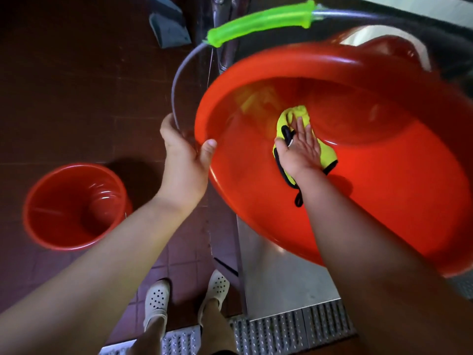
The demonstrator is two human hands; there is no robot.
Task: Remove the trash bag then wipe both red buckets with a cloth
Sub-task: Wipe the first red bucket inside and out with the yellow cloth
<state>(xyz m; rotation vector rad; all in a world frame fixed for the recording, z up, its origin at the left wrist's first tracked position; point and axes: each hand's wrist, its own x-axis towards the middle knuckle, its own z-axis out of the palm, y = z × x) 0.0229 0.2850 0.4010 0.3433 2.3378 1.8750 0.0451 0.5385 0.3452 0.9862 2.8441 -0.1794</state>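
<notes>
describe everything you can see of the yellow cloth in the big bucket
The yellow cloth is a bright yellow-green rag, soft fabric by the look, with black edging and a black loop trailing at its near end. It lies crumpled against the inner wall of the tilted red bucket. The right hand presses on it with straight fingers, covering its middle.

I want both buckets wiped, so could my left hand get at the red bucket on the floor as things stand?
Probably not yet: the left hand grips the rim of the tilted bucket that the right hand is wiping. The floor bucket stands open and unblocked, lower to the left.
</notes>
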